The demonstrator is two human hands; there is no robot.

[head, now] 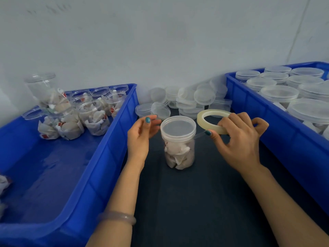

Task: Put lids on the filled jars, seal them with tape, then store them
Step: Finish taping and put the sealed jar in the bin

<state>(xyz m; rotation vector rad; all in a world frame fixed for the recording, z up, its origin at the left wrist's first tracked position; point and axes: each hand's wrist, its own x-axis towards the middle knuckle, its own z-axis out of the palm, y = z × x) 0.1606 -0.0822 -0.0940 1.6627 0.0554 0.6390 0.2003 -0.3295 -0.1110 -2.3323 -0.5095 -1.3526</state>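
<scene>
A clear jar (179, 154) filled with white packets stands on the dark table between my hands, with a clear lid (178, 128) on top. My right hand (239, 141) grips a roll of clear tape (213, 115) just right of the jar. A strip of tape (200, 134) runs from the roll to the lid's rim. My left hand (141, 135) hovers at the jar's left side, fingers loosely curved toward the lid, holding nothing.
A blue bin (85, 168) on the left holds several filled jars without lids (92, 118). A blue bin (249, 111) on the right holds several lidded jars (279, 94). Loose clear lids (188, 98) are piled against the back wall behind the jar.
</scene>
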